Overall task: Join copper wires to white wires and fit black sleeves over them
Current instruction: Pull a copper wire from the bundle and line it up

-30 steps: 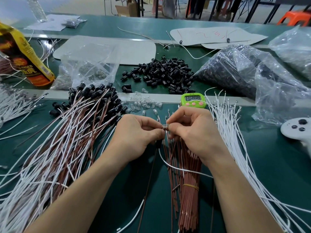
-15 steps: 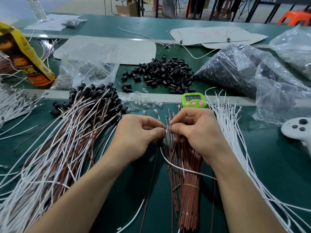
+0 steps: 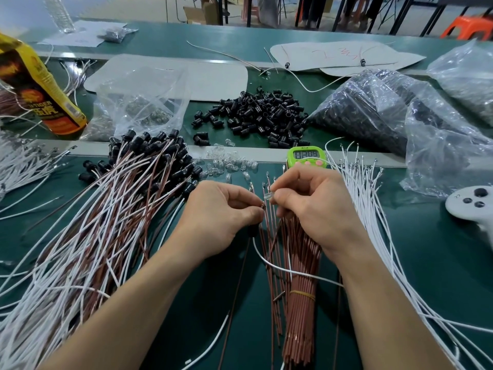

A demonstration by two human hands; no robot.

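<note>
Left hand (image 3: 221,217) pinches thin wire ends (image 3: 262,206) with curled fingers; right hand (image 3: 314,209) pinches a tiny clear bulb (image 3: 268,195) (just beside those ends). Copper wires (image 3: 298,316) lie in a bundle under both hands, by the front edge of the tabletop (image 3: 440,263).

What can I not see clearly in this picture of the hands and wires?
Head view only.
1. The wire ends in the left hand and the clear piece in the right hand: too small, the hands cover them.
2. The timer digits: blurred.
3. The white controller: cut by the right edge.
</note>
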